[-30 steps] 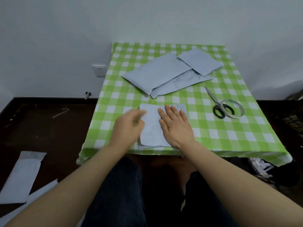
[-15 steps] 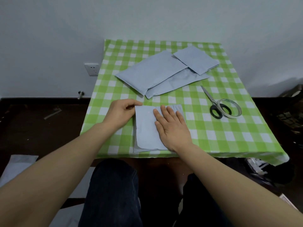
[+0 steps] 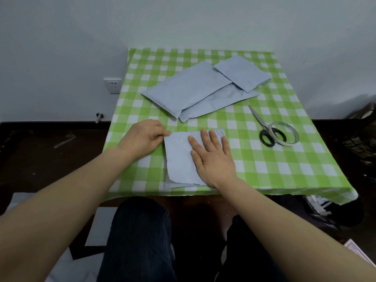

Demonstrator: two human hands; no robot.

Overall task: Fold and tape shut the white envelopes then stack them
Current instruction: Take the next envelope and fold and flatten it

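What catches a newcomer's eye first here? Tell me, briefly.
At the near edge of the green checked tablecloth, the right hand presses flat on a folded envelope while the left hand pinches its corner. Behind lies a pile of envelopes; scissors and a tape roll sit to the right.

Left hand (image 3: pixel 142 137) curled, right hand (image 3: pixel 211 157) flat.

Folded envelope (image 3: pixel 179 159) on tabletop (image 3: pixel 284 169), under right fingers (image 3: pixel 213 137); left fingers (image 3: pixel 162 134) at its far-left corner. Envelope pile (image 3: pixel 189 88) lies beyond the fingers. Scissors (image 3: pixel 262 127) and tape roll (image 3: pixel 284 135), overlapping, right of right fingers.
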